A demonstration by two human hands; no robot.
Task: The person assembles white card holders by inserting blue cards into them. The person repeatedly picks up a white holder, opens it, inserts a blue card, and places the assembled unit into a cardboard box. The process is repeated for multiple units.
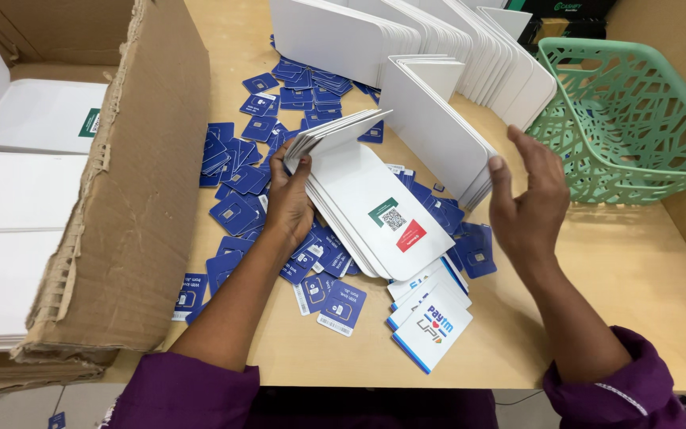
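— Leftmost, what is being kept in the cardboard box (pixel 132 175)?
— White boards are being stored flat there. Beside it, blue cards (pixel 236 210) are lying scattered, within reach.
— And the stack of white folded boards (pixel 375 210)?
— It is being gripped at its fanned edge by the left hand (pixel 289 202), propped on the table (pixel 637 270), while the right hand (pixel 527 199) is being held open, touching nothing, near the green basket (pixel 637 119).

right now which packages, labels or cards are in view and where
White folded cards: fanned stack at the left hand, green and red labels.
Small blue cards: scattered on the table.
White blue-edged cards: front centre.
Cardboard box: left, brown, open.
Right hand: open, holding nothing.
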